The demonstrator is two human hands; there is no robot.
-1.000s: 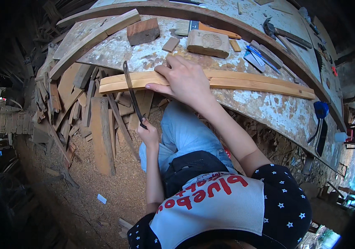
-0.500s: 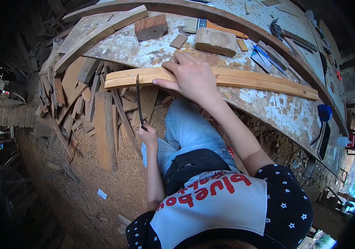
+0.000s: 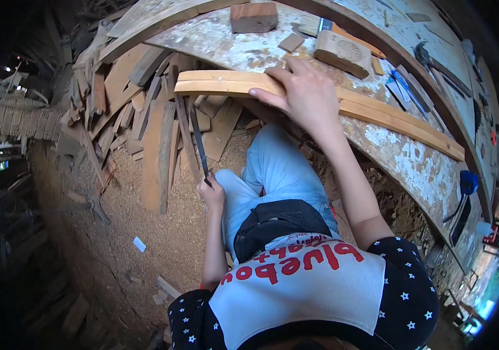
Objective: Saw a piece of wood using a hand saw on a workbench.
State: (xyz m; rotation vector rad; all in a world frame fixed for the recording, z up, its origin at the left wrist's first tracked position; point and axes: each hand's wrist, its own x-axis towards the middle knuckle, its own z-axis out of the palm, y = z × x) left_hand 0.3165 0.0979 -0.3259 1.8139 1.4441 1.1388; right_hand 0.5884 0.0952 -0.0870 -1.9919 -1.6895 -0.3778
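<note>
A pair of long pale wooden strips [image 3: 401, 125] lies along the bench's near edge [image 3: 399, 175], its left end jutting past the edge. My right hand [image 3: 311, 102] is closed over the strips, thumb on the near side. Low at the left, my left hand [image 3: 213, 189] grips a long narrow dark tool [image 3: 199, 140], probably a blade or file, held upright below the strips' left end; its upper tip is close to their underside, and I cannot tell whether it touches. Beyond my right hand lie a carved wooden block [image 3: 340, 52] and a small tan piece [image 3: 291, 42].
A dark wood block [image 3: 253, 17], curved beams [image 3: 430, 84], a hammer [image 3: 454, 79], blue-handled tool [image 3: 413, 93] and blue tape measure [image 3: 468, 182] are on the bench. Stacked offcuts [image 3: 156, 157] and planks stand at the left on a floor of sawdust [image 3: 144, 221].
The view has shifted, so the bench sits higher and farther right. The dark tool's tip, earlier across the strips' face, is now lower, at their bottom edge. Both hands keep their holds.
</note>
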